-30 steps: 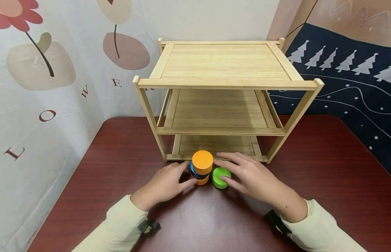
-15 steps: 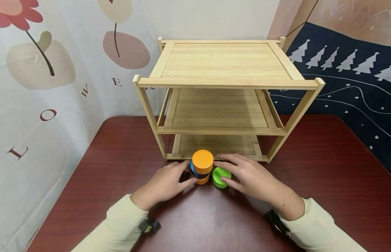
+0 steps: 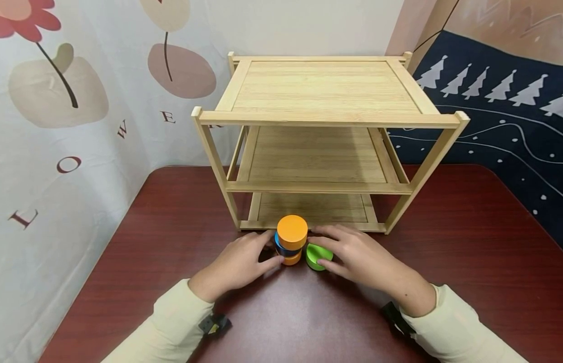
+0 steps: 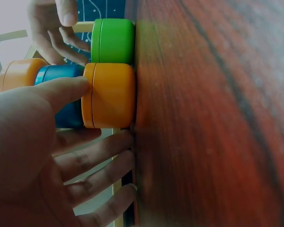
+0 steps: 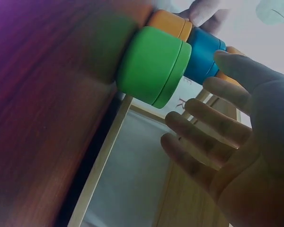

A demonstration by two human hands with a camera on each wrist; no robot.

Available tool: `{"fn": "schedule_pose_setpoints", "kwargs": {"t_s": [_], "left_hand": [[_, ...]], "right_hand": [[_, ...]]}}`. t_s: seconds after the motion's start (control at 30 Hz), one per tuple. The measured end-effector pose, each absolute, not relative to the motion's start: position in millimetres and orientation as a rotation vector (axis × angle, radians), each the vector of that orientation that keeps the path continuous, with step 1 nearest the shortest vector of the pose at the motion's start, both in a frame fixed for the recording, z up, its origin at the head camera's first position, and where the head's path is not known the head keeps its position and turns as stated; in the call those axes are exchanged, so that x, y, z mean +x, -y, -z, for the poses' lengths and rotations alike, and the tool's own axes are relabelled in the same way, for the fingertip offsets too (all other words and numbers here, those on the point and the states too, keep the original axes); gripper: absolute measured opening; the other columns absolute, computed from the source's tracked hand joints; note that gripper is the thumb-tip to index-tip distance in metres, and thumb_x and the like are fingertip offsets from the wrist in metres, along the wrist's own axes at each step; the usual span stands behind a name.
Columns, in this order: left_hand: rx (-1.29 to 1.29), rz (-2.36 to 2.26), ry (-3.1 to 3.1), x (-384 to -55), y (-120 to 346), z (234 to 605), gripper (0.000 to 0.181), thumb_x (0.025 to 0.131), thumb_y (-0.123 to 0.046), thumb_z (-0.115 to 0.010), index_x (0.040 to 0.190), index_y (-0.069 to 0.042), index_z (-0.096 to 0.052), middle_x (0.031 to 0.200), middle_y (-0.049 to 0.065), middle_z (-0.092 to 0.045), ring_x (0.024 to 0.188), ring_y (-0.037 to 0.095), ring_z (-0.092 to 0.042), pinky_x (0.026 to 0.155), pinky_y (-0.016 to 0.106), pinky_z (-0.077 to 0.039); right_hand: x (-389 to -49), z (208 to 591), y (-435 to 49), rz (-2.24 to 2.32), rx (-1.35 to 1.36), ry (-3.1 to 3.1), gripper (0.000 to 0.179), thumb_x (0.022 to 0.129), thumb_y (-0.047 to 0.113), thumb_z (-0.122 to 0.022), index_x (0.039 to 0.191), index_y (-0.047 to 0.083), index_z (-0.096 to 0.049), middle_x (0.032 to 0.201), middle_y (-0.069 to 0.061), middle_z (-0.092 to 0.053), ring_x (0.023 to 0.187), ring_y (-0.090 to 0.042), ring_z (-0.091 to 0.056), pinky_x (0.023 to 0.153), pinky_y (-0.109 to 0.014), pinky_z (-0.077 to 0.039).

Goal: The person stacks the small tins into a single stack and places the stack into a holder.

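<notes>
Three round lidded tins stand stacked on the table: an orange bottom tin [image 4: 112, 96], a blue tin [image 5: 204, 56] in the middle and an orange top tin [image 3: 292, 232], offset slightly. A green lidded tin [image 3: 318, 257] stands just right of the stack. My left hand [image 3: 238, 262] is at the stack's left side, thumb tip at the bottom tin's lid seam in the left wrist view, index finger behind, other fingers spread down to the tabletop. My right hand [image 3: 360, 254] hovers over the green tin with fingers extended and apart, nothing in its grasp.
A three-tier wooden shelf [image 3: 328, 118] stands directly behind the tins, its lowest front rail close to them. The dark red table [image 3: 172, 212] extends to both sides. Patterned cloths [image 3: 503, 121] hang behind and to the left.
My right hand's fingers have lowered slightly over the green tin, covering more of its far side. My left hand and the stack stay in place.
</notes>
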State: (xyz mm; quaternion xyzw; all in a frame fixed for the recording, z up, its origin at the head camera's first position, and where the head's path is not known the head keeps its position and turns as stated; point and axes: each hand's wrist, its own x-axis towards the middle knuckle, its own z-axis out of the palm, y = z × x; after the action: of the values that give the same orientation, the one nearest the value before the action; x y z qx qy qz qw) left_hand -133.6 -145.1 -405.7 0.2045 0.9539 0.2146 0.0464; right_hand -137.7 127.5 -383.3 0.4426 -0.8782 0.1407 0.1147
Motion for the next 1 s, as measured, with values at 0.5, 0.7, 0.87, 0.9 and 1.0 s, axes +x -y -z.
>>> {"fn": "schedule_pose_setpoints", "kwargs": {"t_s": [0.5, 0.7, 0.87, 0.9, 1.0], "left_hand": [[0.627, -0.659, -2.917, -132.8, 145.3, 405.8, 0.046, 0.092, -0.045, -0.070, 0.130, -0.021, -0.059, 0.109, -0.006, -0.072, 0.108, 0.018, -0.067, 0.093, 0.047, -0.053], [0.636, -0.664, -2.918, -133.3, 145.6, 405.9, 0.046, 0.092, -0.045, -0.070, 0.129, -0.021, -0.059, 0.109, -0.006, -0.073, 0.108, 0.018, -0.067, 0.093, 0.046, -0.053], [0.647, -0.661, -2.921, -134.1, 145.5, 407.2, 0.045, 0.092, -0.044, -0.069, 0.129, -0.020, -0.060, 0.109, -0.006, -0.073, 0.108, 0.019, -0.067, 0.092, 0.047, -0.053], [0.648, -0.661, -2.922, -134.3, 145.4, 407.2, 0.044, 0.093, -0.044, -0.069, 0.129, -0.020, -0.060, 0.109, -0.006, -0.073, 0.108, 0.019, -0.067, 0.093, 0.047, -0.053], [0.651, -0.660, -2.920, -134.6, 145.2, 407.0, 0.044, 0.093, -0.043, -0.069, 0.129, -0.020, -0.060, 0.109, -0.006, -0.073, 0.108, 0.019, -0.067, 0.093, 0.047, -0.053]], "right_hand": [[-137.4, 388.0, -126.9, -0.419, 1.341, 2.591, 0.042, 0.088, 0.031, -0.078, 0.124, 0.012, -0.069, 0.129, -0.008, -0.065, 0.117, -0.024, -0.065, 0.097, -0.042, -0.054], [-137.6, 388.7, -126.5, -0.414, 1.345, 2.591, 0.041, 0.088, 0.032, -0.078, 0.123, 0.012, -0.069, 0.128, -0.007, -0.065, 0.118, -0.024, -0.064, 0.097, -0.042, -0.054], [-136.9, 389.2, -126.3, -0.402, 1.344, 2.587, 0.040, 0.088, 0.032, -0.078, 0.122, 0.013, -0.070, 0.127, -0.007, -0.066, 0.117, -0.024, -0.064, 0.097, -0.042, -0.054], [-136.8, 389.2, -126.3, -0.400, 1.343, 2.589, 0.040, 0.088, 0.032, -0.078, 0.122, 0.013, -0.070, 0.127, -0.007, -0.066, 0.117, -0.024, -0.064, 0.097, -0.042, -0.054], [-136.7, 389.4, -126.4, -0.394, 1.340, 2.600, 0.040, 0.088, 0.033, -0.077, 0.122, 0.013, -0.070, 0.127, -0.007, -0.066, 0.118, -0.024, -0.064, 0.097, -0.042, -0.054]]}}
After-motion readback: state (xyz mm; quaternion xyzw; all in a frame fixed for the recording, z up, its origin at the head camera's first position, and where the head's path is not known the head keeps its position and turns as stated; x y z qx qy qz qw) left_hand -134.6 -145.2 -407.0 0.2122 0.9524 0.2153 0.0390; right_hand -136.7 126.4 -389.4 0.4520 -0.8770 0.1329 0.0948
